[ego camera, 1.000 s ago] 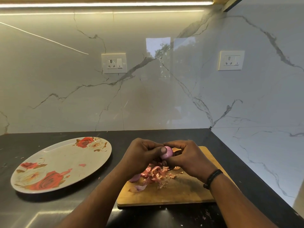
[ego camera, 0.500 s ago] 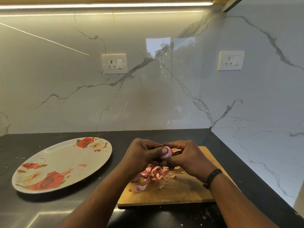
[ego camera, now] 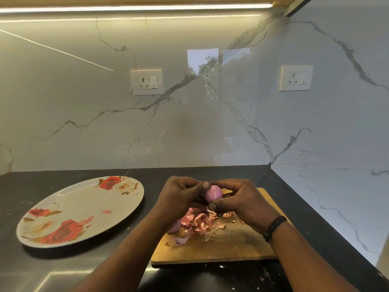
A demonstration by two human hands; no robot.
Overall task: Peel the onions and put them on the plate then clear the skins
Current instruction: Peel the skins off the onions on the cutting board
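Now both hands hold one small pink onion (ego camera: 213, 193) above the cutting board (ego camera: 231, 245): left hand (ego camera: 181, 197) and right hand (ego camera: 242, 202) pinch it with curled fingers. Its long axis seems to run up and away, slightly tilted; which end is the root, I cannot tell.

Your tabletop (ego camera: 105, 270) is a dark, glossy surface that meets the marble wall at the back and on the right. Directly on it, to your left, lies a round plate (ego camera: 84, 207) with a red rose pattern. Well apart from it, to your right, a wooden cutting board (ego camera: 231, 247) lies flat near the front edge. Small skin flakes (ego camera: 264, 275) lie scattered on the tabletop in front of the board, and a few more specks sit left of the plate.
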